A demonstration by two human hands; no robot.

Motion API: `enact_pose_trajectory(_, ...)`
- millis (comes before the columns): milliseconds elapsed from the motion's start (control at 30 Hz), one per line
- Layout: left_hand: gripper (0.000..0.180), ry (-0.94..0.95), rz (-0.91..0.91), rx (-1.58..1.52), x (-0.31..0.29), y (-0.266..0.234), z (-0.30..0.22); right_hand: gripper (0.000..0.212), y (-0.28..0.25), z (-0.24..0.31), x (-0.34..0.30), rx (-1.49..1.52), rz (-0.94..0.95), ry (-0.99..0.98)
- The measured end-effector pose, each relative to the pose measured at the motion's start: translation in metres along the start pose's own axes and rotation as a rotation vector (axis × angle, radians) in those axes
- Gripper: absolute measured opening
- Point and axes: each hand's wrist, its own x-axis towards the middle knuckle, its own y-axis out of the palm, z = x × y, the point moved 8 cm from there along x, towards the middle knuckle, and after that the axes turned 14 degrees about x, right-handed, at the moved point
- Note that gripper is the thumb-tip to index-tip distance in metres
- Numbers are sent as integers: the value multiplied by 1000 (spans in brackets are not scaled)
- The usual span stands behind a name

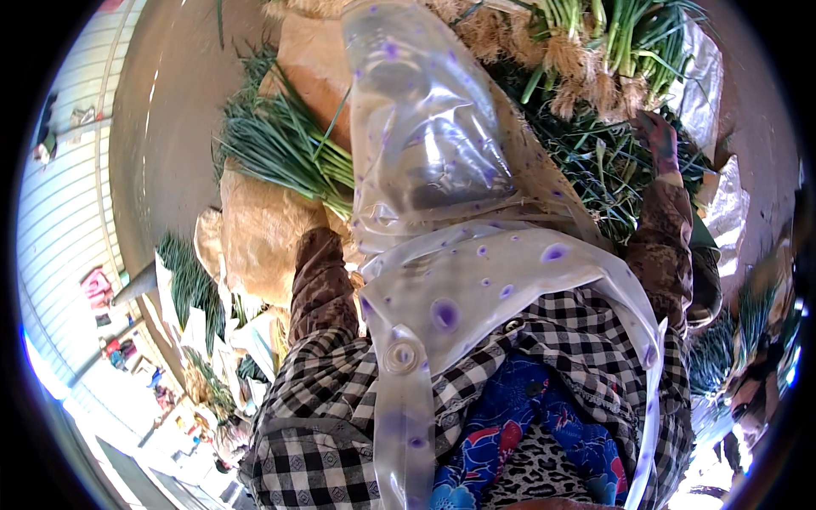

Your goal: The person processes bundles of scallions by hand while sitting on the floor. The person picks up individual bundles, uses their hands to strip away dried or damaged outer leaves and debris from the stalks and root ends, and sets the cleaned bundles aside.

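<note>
A bunch of green onions [285,153] slants on the left, its pale stalk ends meeting the edge of my clear, purple-spotted apron [425,153]. My left sleeve [323,276] reaches up to those stalks; the hand itself is hidden there, so its grip does not show. On the right, my right hand [660,143] is over a heap of loose green leaves [595,161], fingers stretched out just below the hairy roots of more green onions [625,42]. Nothing shows held in it.
A tan sack [263,234] lies beside my left arm, and an orange-brown sheet [314,68] is behind the left bunch. White sacking [699,85] stands at the far right. More green onions [189,285] are piled at the left. Brown floor [174,110] surrounds the pile.
</note>
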Motion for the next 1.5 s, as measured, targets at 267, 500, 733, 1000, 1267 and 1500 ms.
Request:
enact_pose_trajectory(267, 29, 533, 541, -10, 16, 54, -130, 34, 1, 0, 1, 0, 58, 23)
enact_pose_trajectory(500, 44, -246, 660, -546, 96, 116, 70, 32, -12, 11, -10, -92, -27, 5)
enact_pose_trajectory(733, 50, -798, 300, -1232, 72, 64, 107, 34, -8, -8, 5, -67, 41, 89)
enact_pose_trajectory(1000, 35, 167, 402, 190, 38, 24, -31, 30, 35, 18, 1, -147, 60, 15)
enact_pose_trajectory(1267, 25, -336, 656, 192, 95, 90, 52, 30, 23, 22, -13, -275, -32, -5)
enact_pose_trajectory(1500, 42, -891, 431, -588, 155, 132, 93, 24, 10, -3, -11, -211, -16, 52)
